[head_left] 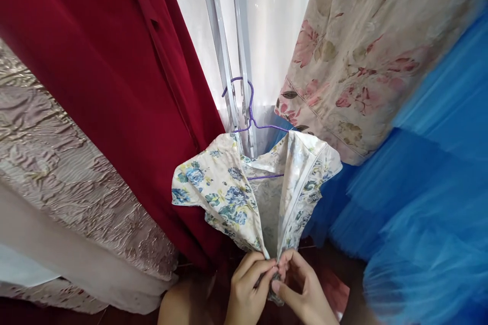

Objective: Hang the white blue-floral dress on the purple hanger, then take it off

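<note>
A white dress with blue floral print [229, 190] hangs on a purple hanger [251, 101], its front or back opening spread in a V. At the bottom of that V, my left hand [251, 282] pinches the left edge of the opening. Close against it, my right hand [299, 282] pinches the other edge, thumb and fingers together. A zipper tape seems to run along the right edge, but any slider is hidden by my fingers. Below my hands a small bunched part of the dress shows.
Dark red fabric [114, 76] hangs at left beside textured pinkish fabric [76, 172]. Pale metal bars [217, 25] stand behind the hanger before white cloth [274, 20]. At right hang a beige floral garment [354, 61] and blue tulle [419, 213].
</note>
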`<state>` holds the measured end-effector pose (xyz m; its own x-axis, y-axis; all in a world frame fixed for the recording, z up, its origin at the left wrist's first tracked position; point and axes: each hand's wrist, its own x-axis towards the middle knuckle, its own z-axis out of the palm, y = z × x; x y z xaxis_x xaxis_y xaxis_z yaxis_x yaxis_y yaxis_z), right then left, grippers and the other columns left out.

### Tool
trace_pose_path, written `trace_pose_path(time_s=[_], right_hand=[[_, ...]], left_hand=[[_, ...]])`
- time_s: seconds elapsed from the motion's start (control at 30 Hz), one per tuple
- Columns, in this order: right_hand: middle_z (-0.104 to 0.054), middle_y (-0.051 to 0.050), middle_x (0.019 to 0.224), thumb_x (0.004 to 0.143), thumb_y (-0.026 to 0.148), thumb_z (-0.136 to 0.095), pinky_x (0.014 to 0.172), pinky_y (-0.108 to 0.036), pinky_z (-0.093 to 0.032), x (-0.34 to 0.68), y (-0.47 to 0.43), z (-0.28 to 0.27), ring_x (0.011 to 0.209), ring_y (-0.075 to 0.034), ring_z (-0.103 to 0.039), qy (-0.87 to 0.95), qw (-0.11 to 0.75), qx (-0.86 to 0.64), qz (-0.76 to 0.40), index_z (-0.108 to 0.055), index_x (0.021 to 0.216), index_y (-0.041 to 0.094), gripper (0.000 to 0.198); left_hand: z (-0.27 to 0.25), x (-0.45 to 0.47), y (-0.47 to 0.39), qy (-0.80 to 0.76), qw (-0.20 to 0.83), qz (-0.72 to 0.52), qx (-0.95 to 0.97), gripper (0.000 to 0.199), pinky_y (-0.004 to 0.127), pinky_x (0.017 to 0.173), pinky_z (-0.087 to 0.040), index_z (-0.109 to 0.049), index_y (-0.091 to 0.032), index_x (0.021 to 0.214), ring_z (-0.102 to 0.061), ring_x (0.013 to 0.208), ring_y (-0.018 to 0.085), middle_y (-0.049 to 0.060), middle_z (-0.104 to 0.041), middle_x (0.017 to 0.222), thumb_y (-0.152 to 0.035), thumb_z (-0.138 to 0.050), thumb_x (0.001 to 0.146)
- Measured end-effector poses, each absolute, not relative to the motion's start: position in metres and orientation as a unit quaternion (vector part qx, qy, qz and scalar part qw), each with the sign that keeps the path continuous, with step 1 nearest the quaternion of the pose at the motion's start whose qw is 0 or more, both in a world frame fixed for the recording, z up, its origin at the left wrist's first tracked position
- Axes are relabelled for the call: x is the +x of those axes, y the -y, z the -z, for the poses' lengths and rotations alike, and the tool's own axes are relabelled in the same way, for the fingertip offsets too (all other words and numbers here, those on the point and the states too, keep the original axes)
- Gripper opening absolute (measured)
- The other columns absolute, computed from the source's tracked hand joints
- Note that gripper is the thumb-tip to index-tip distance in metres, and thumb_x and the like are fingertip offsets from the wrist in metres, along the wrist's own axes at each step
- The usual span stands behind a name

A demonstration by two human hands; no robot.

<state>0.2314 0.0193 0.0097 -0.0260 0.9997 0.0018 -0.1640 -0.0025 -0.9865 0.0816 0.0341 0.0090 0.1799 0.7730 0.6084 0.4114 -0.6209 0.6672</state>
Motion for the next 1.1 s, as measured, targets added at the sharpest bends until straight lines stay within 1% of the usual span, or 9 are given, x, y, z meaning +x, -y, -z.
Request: trace_pose_path(time_s=[0.07,0.13,0.23,0.37,0.47,0.6,0.77,0.93,1.1], right_hand=[[-0.056,0.000,0.081,0.073,0.039,-0.078,0.073,-0.030,-0.045,0.233,-0.021,-0.007,0.077,-0.019,-0.052,0.484,0.534,-0.455,-0.523,-0.059,0.090,0.021,0.030],[-0.057,-0.001,0.080,0.078,0.037,-0.074,0.077,-0.031,-0.046,0.232,-0.022,-0.003,0.079,-0.020,-0.054,0.504,0.518,-0.462,-0.514,-0.060,0.088,0.021,0.023],[-0.058,-0.002,0.078,0.088,0.041,-0.066,0.077,-0.031,-0.047,0.229,-0.021,0.003,0.078,-0.021,-0.055,0.516,0.508,-0.462,-0.512,-0.059,0.080,0.020,0.023],[-0.056,-0.002,0.076,0.093,0.044,-0.060,0.071,-0.029,-0.044,0.224,-0.017,0.009,0.075,-0.019,-0.053,0.530,0.493,-0.471,-0.505,-0.055,0.078,0.019,0.030],[-0.054,-0.001,0.075,0.092,0.044,-0.061,0.070,-0.028,-0.041,0.225,-0.013,0.014,0.074,-0.019,-0.052,0.541,0.469,-0.495,-0.491,-0.055,0.077,0.019,0.030],[-0.052,-0.001,0.073,0.092,0.048,-0.060,0.072,-0.029,-0.041,0.237,-0.012,0.016,0.074,-0.019,-0.051,0.549,0.464,-0.502,-0.482,-0.053,0.075,0.019,0.035],[-0.051,-0.001,0.075,0.095,0.051,-0.057,0.072,-0.029,-0.039,0.253,-0.021,0.009,0.075,-0.019,-0.049,0.556,0.467,-0.508,-0.463,-0.052,0.077,0.020,0.036],[-0.052,0.000,0.076,0.095,0.047,-0.058,0.073,-0.028,-0.039,0.257,-0.026,0.020,0.075,-0.018,-0.050,0.574,0.452,-0.496,-0.469,-0.050,0.079,0.020,0.032],[-0.056,-0.001,0.073,0.093,0.045,-0.060,0.071,-0.028,-0.042,0.256,-0.023,0.039,0.074,-0.018,-0.054,0.567,0.464,-0.494,-0.469,-0.054,0.077,0.019,0.031]], left_hand=[[-0.010,0.083,-0.033,-0.390,0.184,-0.513,0.742,0.022,0.021,0.068,-0.057,-0.073,-0.022,0.100,-0.069,0.074,0.014,0.004,-0.067,0.083,-0.006,-0.060,0.091],[-0.012,0.086,-0.030,-0.383,0.175,-0.530,0.736,0.025,0.021,0.066,-0.057,-0.074,-0.022,0.101,-0.068,0.073,0.014,0.004,-0.067,0.083,-0.005,-0.061,0.089],[-0.016,0.090,-0.028,-0.381,0.124,-0.552,0.731,0.028,0.023,0.065,-0.057,-0.076,-0.024,0.101,-0.065,0.072,0.014,0.003,-0.064,0.079,-0.004,-0.065,0.086],[-0.033,0.088,-0.039,-0.406,0.098,-0.573,0.705,0.020,0.025,0.066,-0.056,-0.076,-0.023,0.091,-0.063,0.074,0.015,0.002,-0.060,0.080,-0.007,-0.067,0.086],[-0.069,0.084,-0.064,-0.414,0.078,-0.608,0.673,0.016,0.026,0.070,-0.055,-0.075,-0.024,0.092,-0.063,0.081,0.015,0.002,-0.060,0.087,-0.010,-0.069,0.087],[-0.140,0.085,-0.109,-0.386,-0.001,-0.627,0.677,0.015,0.031,0.077,-0.054,-0.077,-0.025,0.095,-0.062,0.091,0.017,0.003,-0.062,0.096,-0.015,-0.076,0.084],[-0.213,0.091,-0.150,-0.351,-0.078,-0.641,0.678,0.005,0.038,0.089,-0.054,-0.077,-0.023,0.086,-0.059,0.107,0.021,0.003,-0.068,0.106,-0.019,-0.078,0.083],[-0.242,0.090,-0.163,-0.353,-0.050,-0.636,0.684,0.004,0.036,0.091,-0.054,-0.075,-0.022,0.082,-0.061,0.112,0.021,0.003,-0.073,0.106,-0.018,-0.076,0.084],[-0.242,0.088,-0.168,-0.340,0.034,-0.662,0.667,0.001,0.032,0.083,-0.055,-0.075,-0.019,0.086,-0.068,0.096,0.019,0.004,-0.075,0.097,-0.020,-0.074,0.086]])
